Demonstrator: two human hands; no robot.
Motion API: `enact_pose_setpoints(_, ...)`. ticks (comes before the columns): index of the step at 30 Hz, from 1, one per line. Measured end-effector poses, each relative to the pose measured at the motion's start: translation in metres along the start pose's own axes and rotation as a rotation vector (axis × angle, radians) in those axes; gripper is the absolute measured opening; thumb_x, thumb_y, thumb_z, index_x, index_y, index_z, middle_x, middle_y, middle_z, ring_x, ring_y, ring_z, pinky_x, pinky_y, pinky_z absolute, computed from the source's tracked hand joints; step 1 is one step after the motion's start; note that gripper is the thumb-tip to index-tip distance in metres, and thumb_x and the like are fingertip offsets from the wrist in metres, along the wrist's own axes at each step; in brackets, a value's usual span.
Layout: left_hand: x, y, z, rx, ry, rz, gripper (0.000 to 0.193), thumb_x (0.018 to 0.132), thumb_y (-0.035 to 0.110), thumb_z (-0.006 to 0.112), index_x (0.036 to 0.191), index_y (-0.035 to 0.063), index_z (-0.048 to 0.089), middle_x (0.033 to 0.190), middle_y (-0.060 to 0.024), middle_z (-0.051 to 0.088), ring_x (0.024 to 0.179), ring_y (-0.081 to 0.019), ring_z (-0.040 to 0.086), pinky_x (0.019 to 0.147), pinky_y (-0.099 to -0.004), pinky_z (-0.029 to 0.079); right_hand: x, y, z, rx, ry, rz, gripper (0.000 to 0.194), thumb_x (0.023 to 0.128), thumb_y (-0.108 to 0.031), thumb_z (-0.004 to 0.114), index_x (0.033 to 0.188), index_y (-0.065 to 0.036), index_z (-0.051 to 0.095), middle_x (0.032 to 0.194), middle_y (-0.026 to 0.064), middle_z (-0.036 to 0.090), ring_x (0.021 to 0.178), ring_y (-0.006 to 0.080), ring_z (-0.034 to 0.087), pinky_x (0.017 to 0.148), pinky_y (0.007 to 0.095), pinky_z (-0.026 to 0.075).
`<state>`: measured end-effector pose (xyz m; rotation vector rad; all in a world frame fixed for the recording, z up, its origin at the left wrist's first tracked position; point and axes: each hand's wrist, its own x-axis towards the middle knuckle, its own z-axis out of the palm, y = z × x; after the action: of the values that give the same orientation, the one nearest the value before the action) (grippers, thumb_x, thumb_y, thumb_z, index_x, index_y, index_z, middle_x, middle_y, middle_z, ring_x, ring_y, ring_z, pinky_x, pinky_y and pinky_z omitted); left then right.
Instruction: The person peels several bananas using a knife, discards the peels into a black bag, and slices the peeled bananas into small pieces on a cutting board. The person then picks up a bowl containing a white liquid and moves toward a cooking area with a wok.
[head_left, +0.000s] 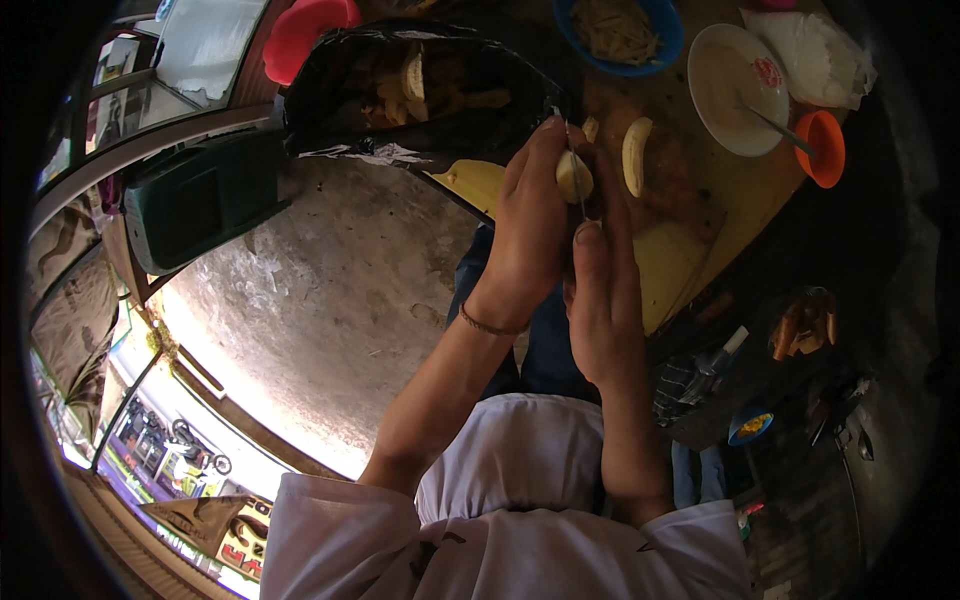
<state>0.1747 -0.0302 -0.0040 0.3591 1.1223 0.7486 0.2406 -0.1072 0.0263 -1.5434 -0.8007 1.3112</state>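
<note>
Between both hands lies a peeled banana (574, 178), its pale end showing, with a thin knife blade (576, 169) set against it lengthwise. My left hand (531, 202) wears a braided bracelet at the wrist and closes on the banana from the left. My right hand (606, 277) is on the right, its thumb near the lower end of the blade; the knife's handle cannot be made out. A peeled banana piece (636, 156) rests on the stained yellow table (667, 277), and a smaller piece (591, 129) shows just beyond my fingers. Banana peels (412, 75) lie in a black plastic bag (450, 142).
A blue bowl (671, 52) of pale strips, a white bowl (709, 112) of batter-like liquid with a spoon (780, 131), an orange cup (829, 161) and a clear bag of white contents (817, 64) stand at the far right. A dark green crate (202, 202) is left.
</note>
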Motion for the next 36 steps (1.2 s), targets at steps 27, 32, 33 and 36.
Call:
enact_pose_setpoints(27,-0.008,0.004,0.004,0.034,0.012,-0.032,0.037,0.110,0.037,0.044,0.104,0.0056,0.063,0.086,-0.0011,0.059,0.078,-0.0095,0.056,0.072,-0.0246,0.047,0.004,0.005,0.000,-0.087,0.031,-0.046,0.063,0.112,-0.031,0.036,0.164,-0.006,0.012,0.152,0.0313,0.045,0.142,0.0443,0.046,0.113,0.0464,0.040)
enact_pose_setpoints(32,-0.009,0.005,0.003,0.070,-0.031,-0.024,0.038,0.110,0.037,0.044,0.105,0.0050,0.063,0.085,-0.0025,0.061,0.074,-0.0096,0.057,0.069,-0.0249,0.048,0.008,0.007,-0.002,-0.090,0.042,-0.075,0.063,0.111,-0.029,0.038,0.164,-0.006,0.012,0.152,0.0318,0.046,0.141,0.0455,0.046,0.112,0.0463,0.041)
enact_pose_setpoints(33,-0.008,0.004,0.003,0.057,-0.027,-0.025,0.038,0.110,0.037,0.043,0.105,0.0047,0.063,0.086,-0.0030,0.061,0.075,-0.0098,0.058,0.069,-0.0250,0.048,0.008,0.007,-0.003,-0.089,0.043,-0.049,0.063,0.111,-0.029,0.038,0.164,-0.006,0.012,0.152,0.0319,0.046,0.141,0.0457,0.046,0.112,0.0462,0.041)
enact_pose_setpoints(36,-0.004,0.002,0.001,0.032,-0.046,-0.034,0.042,0.110,0.039,0.041,0.105,0.0037,0.063,0.088,-0.0051,0.064,0.077,-0.0110,0.060,0.071,-0.0257,0.049,0.008,0.004,-0.005,-0.065,0.030,-0.005,0.064,0.111,-0.028,0.039,0.164,-0.006,0.011,0.152,0.0323,0.045,0.143,0.0458,0.044,0.114,0.0473,0.038)
